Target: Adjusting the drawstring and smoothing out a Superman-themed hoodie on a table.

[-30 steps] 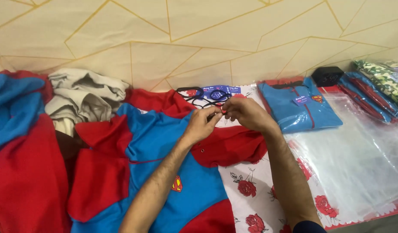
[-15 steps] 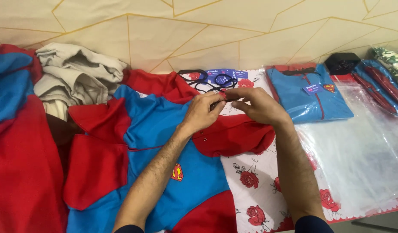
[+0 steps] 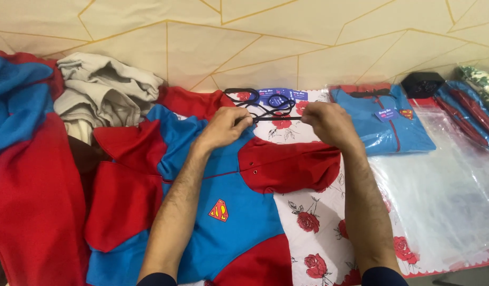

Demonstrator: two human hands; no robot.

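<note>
A black cord [image 3: 279,118] is pinched taut between the left hand [image 3: 223,127] and the right hand [image 3: 329,123] at the centre of the frame, each hand clenched on one end. Below them a blue and red hooded garment [image 3: 228,201] is spread on the bench [image 3: 318,228]. A folded blue garment [image 3: 384,127] is seen at upper right.

Bare forearms, dark navy sleeves pushed up

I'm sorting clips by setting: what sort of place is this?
Probably a garment packing table: folded blue tops in clear plastic bags, loose red-and-blue hoodies, and both hands stretching a black drawstring.
</note>
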